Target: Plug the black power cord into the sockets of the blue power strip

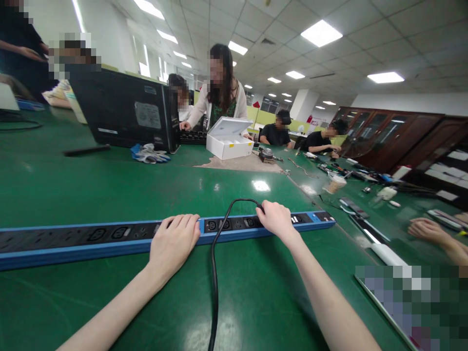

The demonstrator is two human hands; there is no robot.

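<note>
A long blue and black power strip (139, 231) with several sockets lies across the green table. My left hand (174, 240) is wrapped over the strip near its middle, fingers bent over the far edge. Farther right, my right hand (277, 218) is closed at the end of a black power cord (214, 263), right above the sockets. The cord's plug is hidden by the fingers, so I cannot tell whether it sits in a socket. From there the cord loops up and left, crosses the strip between my hands and runs down toward me.
Beyond the strip stand a black computer case (127, 109), blue-white gloves (149, 153) and an open white box (230, 141). Several people are around the table; one person's hand (429, 231) is at the right. A tablet-like panel (383, 304) and tools lie on that side.
</note>
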